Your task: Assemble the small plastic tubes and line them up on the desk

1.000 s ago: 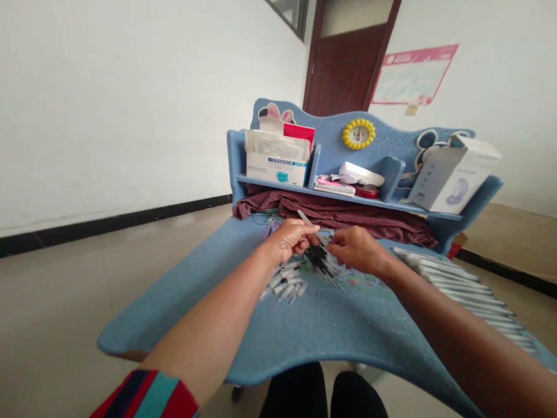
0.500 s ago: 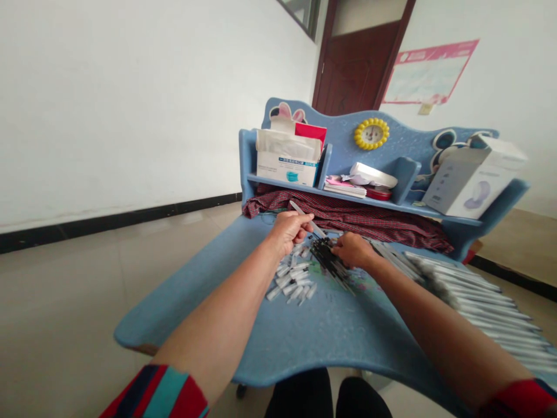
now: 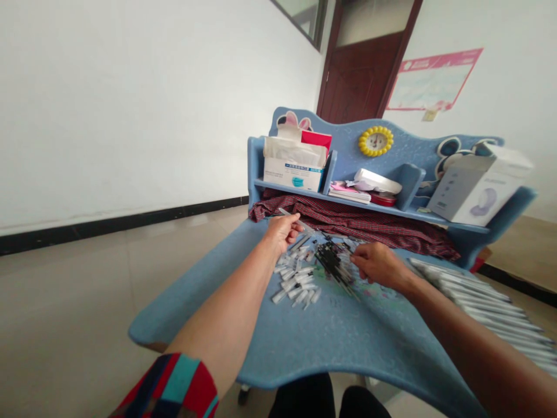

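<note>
My left hand (image 3: 282,233) is closed around a translucent pen barrel (image 3: 306,228), which slants across above the back of the desk. To the right, my right hand (image 3: 378,264) pinches a thin dark stick that looks like a pen refill (image 3: 347,247). Between the hands lies a loose heap of black-and-clear pen refills (image 3: 334,268). Just below my left hand, small white pen caps (image 3: 299,285) are scattered in a pile. Beyond my right forearm lies a row of pens with pale barrels (image 3: 483,307), partly hidden by the arm.
All this lies on a blue desk (image 3: 313,342). A checked cloth (image 3: 343,223) is bunched along its back. On the shelf above stand a mask box (image 3: 292,169), a stack of papers (image 3: 349,193) and a white carton (image 3: 470,188). A yellow clock (image 3: 376,141) is on the backboard.
My right hand has dipped to the refill heap and drawn back to the right with a thin stick. My left hand has kept hold of the barrel. The view has shifted slightly.
</note>
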{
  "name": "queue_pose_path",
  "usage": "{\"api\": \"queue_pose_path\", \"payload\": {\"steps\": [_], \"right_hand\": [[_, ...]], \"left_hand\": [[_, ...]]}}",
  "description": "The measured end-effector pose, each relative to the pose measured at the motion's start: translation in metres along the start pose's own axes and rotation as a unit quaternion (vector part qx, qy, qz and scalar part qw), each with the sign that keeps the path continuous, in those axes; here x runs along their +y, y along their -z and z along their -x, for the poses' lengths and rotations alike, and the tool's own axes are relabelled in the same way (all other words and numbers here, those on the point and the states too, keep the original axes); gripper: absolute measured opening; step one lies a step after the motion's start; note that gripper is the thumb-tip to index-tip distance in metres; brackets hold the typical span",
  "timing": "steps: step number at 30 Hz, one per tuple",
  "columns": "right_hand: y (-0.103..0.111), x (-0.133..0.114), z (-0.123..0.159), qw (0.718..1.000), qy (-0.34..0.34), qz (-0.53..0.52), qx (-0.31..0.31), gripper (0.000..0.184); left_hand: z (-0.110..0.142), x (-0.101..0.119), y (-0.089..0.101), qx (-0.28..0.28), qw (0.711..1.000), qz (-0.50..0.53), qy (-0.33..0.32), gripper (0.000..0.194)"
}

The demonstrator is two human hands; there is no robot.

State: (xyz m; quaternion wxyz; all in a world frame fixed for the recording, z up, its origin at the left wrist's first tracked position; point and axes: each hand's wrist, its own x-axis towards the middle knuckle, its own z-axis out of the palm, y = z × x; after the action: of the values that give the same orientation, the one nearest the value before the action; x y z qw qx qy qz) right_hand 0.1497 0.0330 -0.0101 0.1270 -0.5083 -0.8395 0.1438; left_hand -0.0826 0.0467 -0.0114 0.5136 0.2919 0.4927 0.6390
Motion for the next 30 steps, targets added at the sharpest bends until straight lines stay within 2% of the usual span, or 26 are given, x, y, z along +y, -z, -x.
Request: {"api": "queue_pose_path", "payload": {"steps": [3, 7, 19, 24, 30], "right_hand": [[0.005, 0.003, 0.022, 0.997, 0.021, -0.070, -0.003, 0.024], [0.007, 0.004, 0.038, 0.995, 0.040, -0.094, 0.005, 0.024], [0.009, -0.004, 0.037, 0.994, 0.036, -0.105, -0.006, 0.022], [0.014, -0.009, 0.035, 0.992, 0.071, -0.108, 0.001, 0.023], [0.021, -0.019, 0.035, 0.990, 0.083, -0.115, -0.024, 0.022]], "left_hand": [[0.000, 0.002, 0.000, 0.009, 1.000, 0.007, 0.009, 0.024], [0.003, 0.002, -0.002, 0.005, 1.000, -0.001, 0.009, 0.025], [0.008, -0.003, -0.008, -0.037, 0.998, -0.049, 0.012, 0.024], [0.009, -0.001, -0.008, -0.039, 0.998, -0.038, 0.019, 0.024], [0.012, 0.001, -0.010, -0.039, 0.998, -0.045, 0.022, 0.023]]}}
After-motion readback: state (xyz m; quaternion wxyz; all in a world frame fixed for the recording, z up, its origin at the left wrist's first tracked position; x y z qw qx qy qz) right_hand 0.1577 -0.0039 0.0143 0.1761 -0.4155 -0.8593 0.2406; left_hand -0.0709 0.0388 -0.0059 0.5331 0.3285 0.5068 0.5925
